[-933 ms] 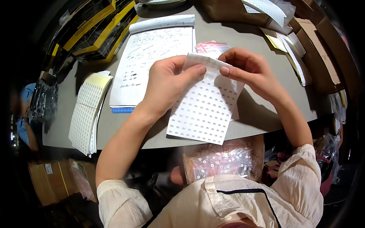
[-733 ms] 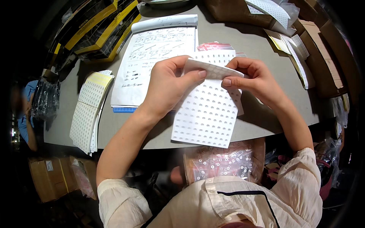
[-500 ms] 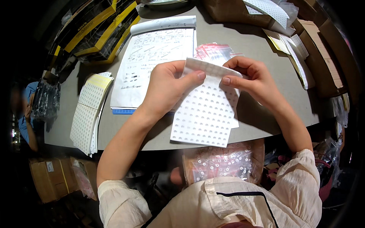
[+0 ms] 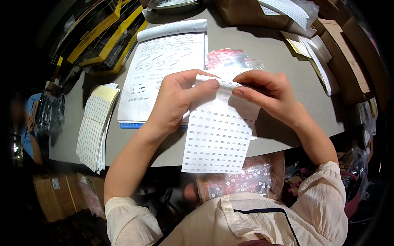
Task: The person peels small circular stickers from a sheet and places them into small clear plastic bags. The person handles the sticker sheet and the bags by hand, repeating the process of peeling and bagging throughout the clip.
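Between my hands hangs a white sticker sheet (image 4: 217, 141) printed with rows of small dark marks, its top edge folded over. My left hand (image 4: 180, 94) pinches that edge, thumb on the near side. My right hand (image 4: 269, 92) grips the sheet's upper right with thumb and bent fingers. Another white sheet shows partly behind it. Just beyond the hands lies a pile of small clear zip bags (image 4: 230, 58) with red strips. To the left, a pad of handwritten paper (image 4: 139, 78) rests on a blue-edged board.
A stack of sticker sheets (image 4: 96, 127) lies at the table's left. Below the front edge, a cardboard box (image 4: 281, 172) holds bags of small white rings. Black-and-yellow boxes (image 4: 102, 41) stand far left, and an open carton (image 4: 347, 57) at right. A person in a blue sleeve (image 4: 28, 139) is at far left.
The sticker sheet has come lower and closer to me, its bottom now over the box. My hands have moved slightly nearer, and the fold along the top is narrower.
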`<state>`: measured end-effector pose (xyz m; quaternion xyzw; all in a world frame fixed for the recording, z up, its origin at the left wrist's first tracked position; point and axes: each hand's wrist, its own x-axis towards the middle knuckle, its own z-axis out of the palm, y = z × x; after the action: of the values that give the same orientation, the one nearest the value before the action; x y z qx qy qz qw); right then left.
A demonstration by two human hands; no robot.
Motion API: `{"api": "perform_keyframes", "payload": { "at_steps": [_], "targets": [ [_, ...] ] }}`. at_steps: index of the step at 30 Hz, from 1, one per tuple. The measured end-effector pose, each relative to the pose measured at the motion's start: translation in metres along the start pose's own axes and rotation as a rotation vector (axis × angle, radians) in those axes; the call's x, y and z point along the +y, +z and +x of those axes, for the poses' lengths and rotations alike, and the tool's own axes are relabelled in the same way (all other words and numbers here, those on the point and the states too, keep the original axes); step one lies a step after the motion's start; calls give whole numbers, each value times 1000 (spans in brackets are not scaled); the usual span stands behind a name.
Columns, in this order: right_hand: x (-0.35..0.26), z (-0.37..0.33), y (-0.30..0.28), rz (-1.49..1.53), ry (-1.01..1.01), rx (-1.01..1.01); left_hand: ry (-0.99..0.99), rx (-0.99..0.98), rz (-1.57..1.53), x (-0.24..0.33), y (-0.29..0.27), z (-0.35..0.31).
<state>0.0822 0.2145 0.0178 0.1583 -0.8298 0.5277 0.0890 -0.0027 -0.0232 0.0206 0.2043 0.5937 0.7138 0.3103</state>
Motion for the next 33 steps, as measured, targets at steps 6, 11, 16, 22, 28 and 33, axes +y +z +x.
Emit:
{"api": "perform_keyframes", "payload": {
  "at_steps": [6, 11, 16, 22, 28, 33],
  "targets": [
    [0, 3, -3, 130, 157, -1, 141, 92, 48, -5, -4, 2],
    [-7, 0, -4, 259, 257, -19, 190, 101, 113, -7, 7, 0],
    [-7, 2, -10, -20, 158, -2, 219, 121, 271, -10, 2, 0],
    [-3, 6, -8, -405, -213, 21, 254, 141, 531, -12, 4, -2],
    [-6, 1, 2, -537, -238, 23, 258, 109, 556, -12, 1, 1],
    [-8, -4, 9, -772, -343, 43, 210, 134, 437, -19, -1, 6]
  ]
}}
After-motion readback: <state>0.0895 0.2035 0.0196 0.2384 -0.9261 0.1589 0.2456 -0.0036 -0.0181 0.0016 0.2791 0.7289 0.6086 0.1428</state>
